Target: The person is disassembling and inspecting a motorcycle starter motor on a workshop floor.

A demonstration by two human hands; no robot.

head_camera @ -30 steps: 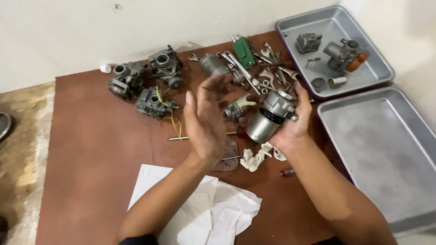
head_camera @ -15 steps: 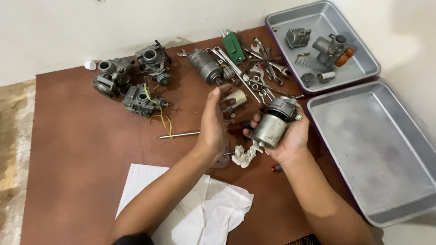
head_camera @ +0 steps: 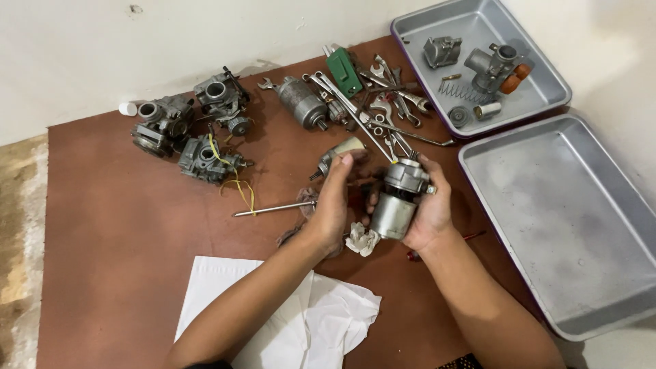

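Nearest the camera a crumpled white cloth (head_camera: pixel 301 321) lies on the brown board (head_camera: pixel 123 260); above it the two forearms reach in. The left hand (head_camera: pixel 333 205), which a second ago stood open and apart, palm turned up, has come in beside the motor and now hangs with fingers half curled, thumb up, gripping nothing that can be seen; the right hand (head_camera: pixel 427 208) has sunk lower and nearer the board while keeping its grip. That closing of the hands suggests both are about to work on the one part. The right hand wraps the small grey cylindrical motor (head_camera: pixel 396 201) from below and behind; the motor stands tilted, its darker ribbed cap uppermost, a small bolt at its right edge; its body is dull, smooth metal. Just beneath lies a white rag scrap (head_camera: pixel 361 239); further off a thin rod (head_camera: pixel 273 208), scattered spanners (head_camera: pixel 372 113), three carburettors (head_camera: pixel 205 160), and two grey trays (head_camera: pixel 560 205).
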